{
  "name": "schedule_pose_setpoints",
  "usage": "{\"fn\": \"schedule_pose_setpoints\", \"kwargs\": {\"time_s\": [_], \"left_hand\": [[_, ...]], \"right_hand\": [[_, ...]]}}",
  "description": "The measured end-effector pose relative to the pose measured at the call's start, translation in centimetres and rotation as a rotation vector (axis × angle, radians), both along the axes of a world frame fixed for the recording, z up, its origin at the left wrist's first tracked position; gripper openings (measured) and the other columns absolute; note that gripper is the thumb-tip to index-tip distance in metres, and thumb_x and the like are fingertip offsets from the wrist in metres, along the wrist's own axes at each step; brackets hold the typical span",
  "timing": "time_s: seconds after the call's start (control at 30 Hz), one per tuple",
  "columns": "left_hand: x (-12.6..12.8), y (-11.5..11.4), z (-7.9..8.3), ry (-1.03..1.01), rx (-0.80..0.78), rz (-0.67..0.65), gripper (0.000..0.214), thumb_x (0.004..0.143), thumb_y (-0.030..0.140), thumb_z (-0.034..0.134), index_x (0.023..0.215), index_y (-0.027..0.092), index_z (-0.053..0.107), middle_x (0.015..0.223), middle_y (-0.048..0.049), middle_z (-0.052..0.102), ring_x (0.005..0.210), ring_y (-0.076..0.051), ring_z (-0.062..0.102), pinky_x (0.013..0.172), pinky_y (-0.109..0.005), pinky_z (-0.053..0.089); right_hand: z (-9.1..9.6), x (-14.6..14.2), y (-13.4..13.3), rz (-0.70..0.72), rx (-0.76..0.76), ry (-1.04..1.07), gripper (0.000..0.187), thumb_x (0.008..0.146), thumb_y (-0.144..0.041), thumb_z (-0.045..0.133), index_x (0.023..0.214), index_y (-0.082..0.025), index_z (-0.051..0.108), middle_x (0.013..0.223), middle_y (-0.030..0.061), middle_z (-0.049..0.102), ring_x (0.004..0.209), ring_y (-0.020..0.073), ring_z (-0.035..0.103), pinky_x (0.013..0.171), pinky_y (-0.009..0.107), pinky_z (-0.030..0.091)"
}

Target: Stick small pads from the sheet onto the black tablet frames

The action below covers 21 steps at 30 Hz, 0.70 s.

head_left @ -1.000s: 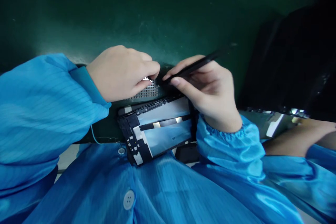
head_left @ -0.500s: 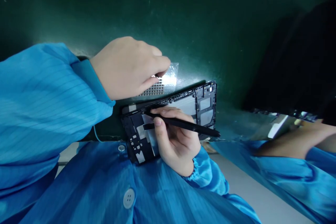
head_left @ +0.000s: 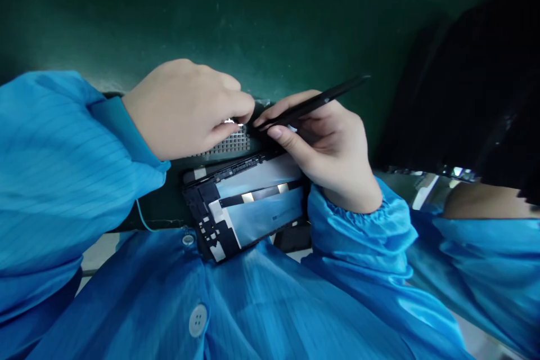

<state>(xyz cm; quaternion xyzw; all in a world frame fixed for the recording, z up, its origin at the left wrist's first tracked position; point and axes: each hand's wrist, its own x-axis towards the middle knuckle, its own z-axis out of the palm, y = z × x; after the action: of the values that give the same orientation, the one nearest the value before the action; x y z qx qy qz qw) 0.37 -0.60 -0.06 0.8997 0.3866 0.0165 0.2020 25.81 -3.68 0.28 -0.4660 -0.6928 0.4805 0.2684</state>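
Note:
My left hand (head_left: 189, 109) is closed in a pinch at the edge of a sheet of small grey square pads (head_left: 236, 142) on clear film. My right hand (head_left: 333, 152) grips black tweezers (head_left: 320, 102); their tip end is close to the sheet, beside my left fingertips. Whether anything sits between the tips I cannot make out. Below both hands lies an opened tablet (head_left: 261, 216), tilted, its inner side up with silvery-blue panels and a black strip. My right hand and sleeve cover its right end.
The green tabletop (head_left: 253, 22) stretches beyond my hands. A large dark object (head_left: 464, 101) stands on the right. Below it, another person's forearm (head_left: 485, 199) and blue sleeve (head_left: 498, 259) show. A dark flat piece (head_left: 293, 237) lies at the table's front edge.
My right hand has moved up and right from the tablet to the sheet of pads, turning the tweezers. My left hand keeps its pinch, slightly further left in view.

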Motion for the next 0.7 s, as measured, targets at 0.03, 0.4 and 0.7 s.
{"fn": "schedule_pose_setpoints", "kwargs": {"time_s": [0.03,0.4,0.7], "left_hand": [[-0.1,0.0,0.0,-0.014,0.004,-0.012,0.055,0.107,0.032,0.030,0.114,0.016,0.082,0.100,-0.0065,0.073,0.104,-0.021,0.074,0.096,-0.039,0.054],[0.1,0.0,0.7,0.081,-0.006,-0.005,0.041,0.108,0.032,0.043,0.119,0.025,0.082,0.105,-0.0073,0.079,0.102,-0.026,0.074,0.091,-0.039,0.058],[0.3,-0.1,1.0,0.087,-0.087,0.047,0.040,0.108,0.030,0.046,0.126,0.023,0.082,0.111,-0.0071,0.079,0.110,-0.029,0.075,0.103,-0.048,0.057]], "right_hand": [[-0.1,-0.1,-0.1,-0.007,0.000,0.010,0.019,0.103,-0.044,0.080,0.113,-0.029,0.076,0.114,0.0047,0.081,0.110,0.0267,0.080,0.104,0.045,0.069],[0.4,-1.5,-2.9,-0.169,0.035,0.121,0.011,0.103,-0.032,0.081,0.113,-0.029,0.076,0.106,0.0027,0.083,0.097,0.0221,0.083,0.093,0.041,0.074],[-1.5,-5.7,-10.8,-0.373,0.288,0.143,0.028,0.102,-0.007,0.069,0.124,-0.024,0.065,0.109,0.0061,0.075,0.104,0.0186,0.078,0.091,0.040,0.071]]}}
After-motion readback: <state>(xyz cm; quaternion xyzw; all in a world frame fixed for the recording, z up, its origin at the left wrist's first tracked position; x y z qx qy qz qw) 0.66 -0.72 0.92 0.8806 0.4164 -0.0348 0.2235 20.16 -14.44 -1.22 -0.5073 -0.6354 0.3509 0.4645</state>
